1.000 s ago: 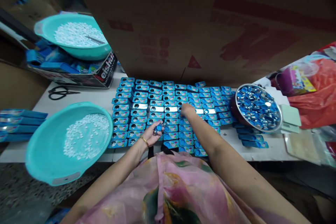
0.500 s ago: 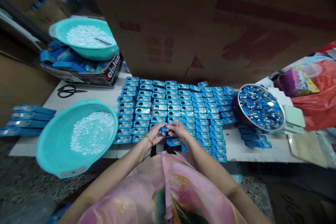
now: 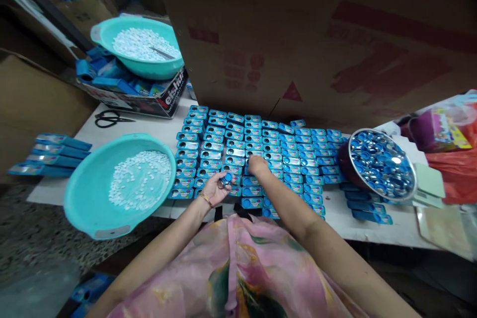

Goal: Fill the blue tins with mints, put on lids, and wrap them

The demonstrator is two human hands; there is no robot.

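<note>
Several small round caps (image 3: pixel 226 179), blue and silver, sit in the curled fingers of my left hand (image 3: pixel 213 190), palm up above the near boxes. Further right, my right hand (image 3: pixel 257 164) reaches down onto the rows of blue boxes (image 3: pixel 252 202), its fingers bunched at one box's top. Whatever is in those fingertips is hidden. The narrow boxes stand in close columns with printed tops. Many tops in the left columns have dark round holes, while those nearer the right carry blue round pieces.
A turquoise basin (image 3: pixel 89 194) with white tablets stands left; another basin (image 3: pixel 149 67) rests on a carton (image 3: pixel 130 104) behind. Black scissors (image 3: pixel 112 119) lie between. A steel bowl (image 3: pixel 345 159) full of caps stands right. A large cardboard box (image 3: pixel 298 25) walls off the back.
My hands were together over the caps. They have parted: my right hand moved forward onto the boxes, while my left stays back with the caps. The view has shifted slightly.
</note>
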